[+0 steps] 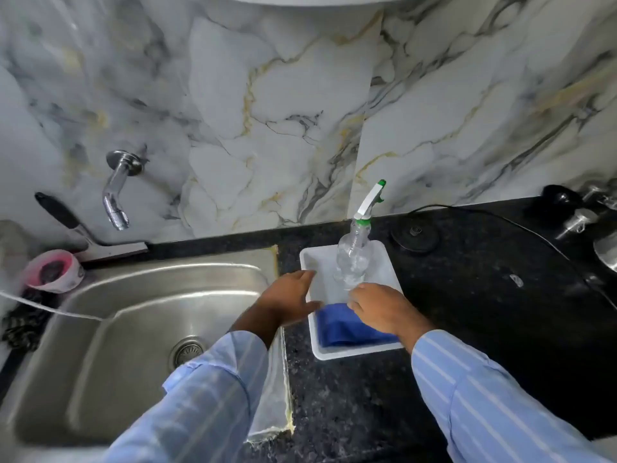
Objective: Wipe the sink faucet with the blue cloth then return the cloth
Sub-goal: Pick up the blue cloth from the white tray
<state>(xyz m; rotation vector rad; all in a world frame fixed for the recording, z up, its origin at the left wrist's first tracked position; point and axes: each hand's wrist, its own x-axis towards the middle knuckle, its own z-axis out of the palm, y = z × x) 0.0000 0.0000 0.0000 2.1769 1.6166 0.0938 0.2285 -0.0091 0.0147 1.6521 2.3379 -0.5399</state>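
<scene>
The chrome faucet (117,192) juts from the marble wall above the steel sink (133,315). A folded blue cloth (347,327) lies in the near part of a white tray (387,262) on the dark counter. My right hand (380,307) rests on the cloth's far edge, fingers curled down onto it; whether it grips the cloth is unclear. My left hand (290,295) lies flat with fingers apart on the tray's left rim. A clear spray bottle (354,259) with a green and white head stands in the tray just beyond both hands.
A squeegee (83,235) leans on the wall behind the sink, beside a pink bowl (53,270). A black kettle base (415,232) with a cord sits right of the tray. Metal items (581,218) crowd the far right corner.
</scene>
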